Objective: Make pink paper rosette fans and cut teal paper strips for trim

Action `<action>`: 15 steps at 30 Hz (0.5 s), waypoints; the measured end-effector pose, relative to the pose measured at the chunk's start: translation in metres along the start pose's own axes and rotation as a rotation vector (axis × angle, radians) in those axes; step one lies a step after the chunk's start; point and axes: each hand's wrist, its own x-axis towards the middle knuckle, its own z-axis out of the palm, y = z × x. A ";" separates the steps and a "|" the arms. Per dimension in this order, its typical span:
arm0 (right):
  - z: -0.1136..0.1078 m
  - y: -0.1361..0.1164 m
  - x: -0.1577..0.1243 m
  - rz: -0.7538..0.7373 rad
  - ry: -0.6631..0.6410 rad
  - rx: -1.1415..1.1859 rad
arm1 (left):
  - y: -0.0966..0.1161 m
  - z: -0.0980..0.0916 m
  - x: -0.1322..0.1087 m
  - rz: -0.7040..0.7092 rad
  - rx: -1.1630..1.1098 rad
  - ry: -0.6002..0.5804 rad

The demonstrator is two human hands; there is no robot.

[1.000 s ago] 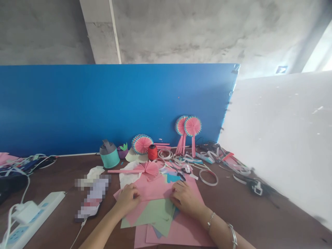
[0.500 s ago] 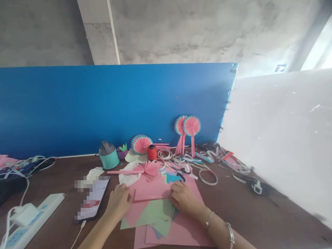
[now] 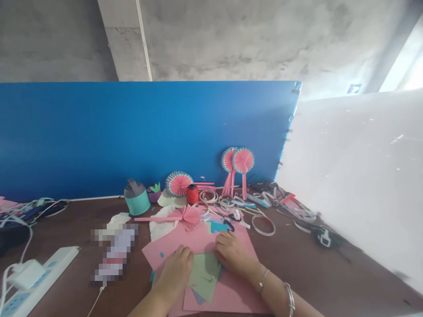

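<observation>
Pink paper [image 3: 200, 240] lies on the table [image 3: 313, 273], nearer to me than the red spool [image 3: 192, 194], and both my hands are down at it. My left hand [image 3: 176, 266] sits well on the near side of the spool and a little to its left, fingers curled downward; I cannot tell whether they pinch an edge. My right hand [image 3: 236, 255] sits near side and right of the spool, fingers bent and close together, and its grip is hidden from me too. Green paper [image 3: 204, 274] shows between the hands, well on the spool's near side. Just this side of the spool lies a pleated fan [image 3: 187, 215], with blue scraps [image 3: 217, 226] to its near right. I judge the step in hand to be positioning the loose sheet; the next move seems to call for light, level pressure from both hands, without dragging the green along.
</observation>
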 end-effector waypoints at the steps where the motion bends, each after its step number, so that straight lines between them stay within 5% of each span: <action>1: 0.000 0.000 0.000 -0.001 0.001 0.004 | -0.005 0.000 -0.003 -0.011 -0.008 -0.015; 9: -0.004 -0.003 0.001 -0.017 -0.008 -0.008 | -0.048 -0.016 -0.023 -0.312 -0.022 -0.046; 12: -0.004 -0.004 0.001 -0.015 0.001 -0.008 | -0.035 -0.025 -0.016 -0.215 -0.045 0.204; 15: -0.002 -0.004 0.001 -0.014 0.006 -0.018 | -0.011 -0.021 -0.003 -0.003 -0.171 0.203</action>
